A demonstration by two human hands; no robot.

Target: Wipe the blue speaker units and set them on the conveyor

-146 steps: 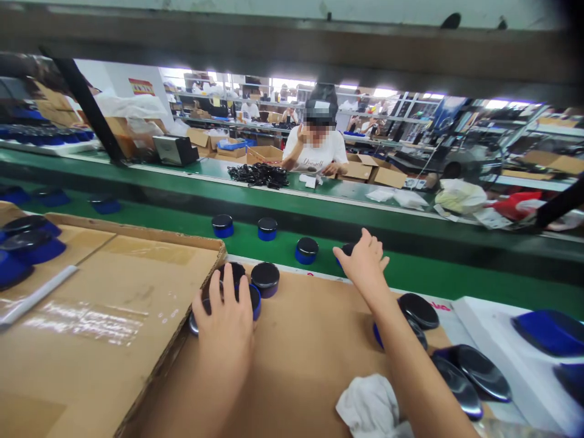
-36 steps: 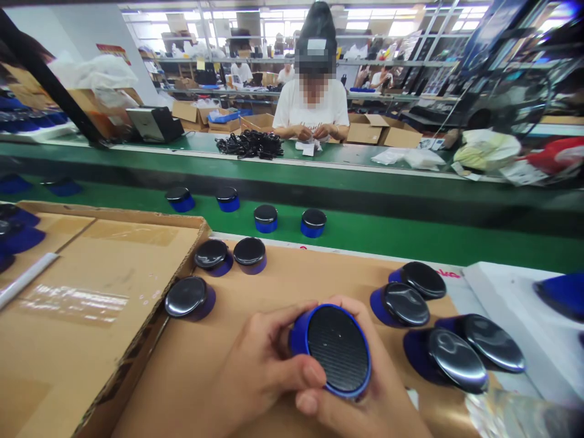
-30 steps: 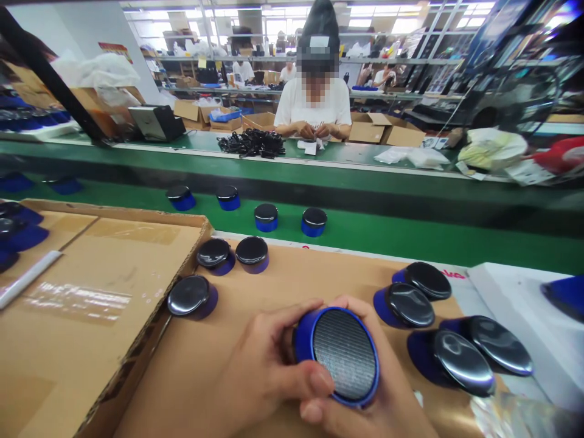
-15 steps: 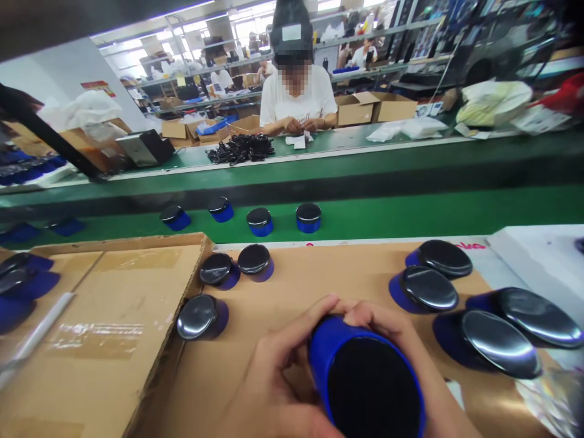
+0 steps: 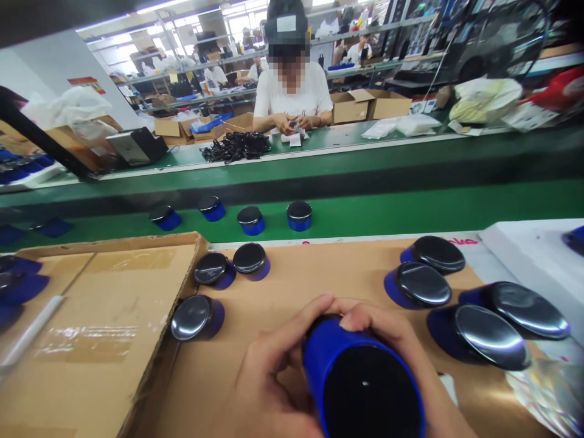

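A blue cylinder with a flat black end (image 5: 369, 389) is held close in front of me, its black face tilted up toward the camera. My left hand (image 5: 274, 371) is wrapped round its left side. My right hand (image 5: 396, 334) closes over its far edge and right side, fingertips pressed on the blue wall. Left of my hands on the cardboard stand three similar blue cylinders with glossy black tops, the nearest one (image 5: 197, 317) beside the cardboard edge. Several more, such as this cylinder (image 5: 423, 285), are grouped to the right.
A raised cardboard sheet (image 5: 114, 292) lies at left with further cylinders on it. Behind runs a green belt (image 5: 387, 210) carrying several cylinders. White foam (image 5: 538, 243) borders the right. Across the bench, a person (image 5: 292, 91) handles small parts beside black cables (image 5: 237, 146).
The held cylinder has turned slightly in my hands, and more of its dark far rim shows. The whole view has shifted a little. The person opposite has moved their hands slightly.
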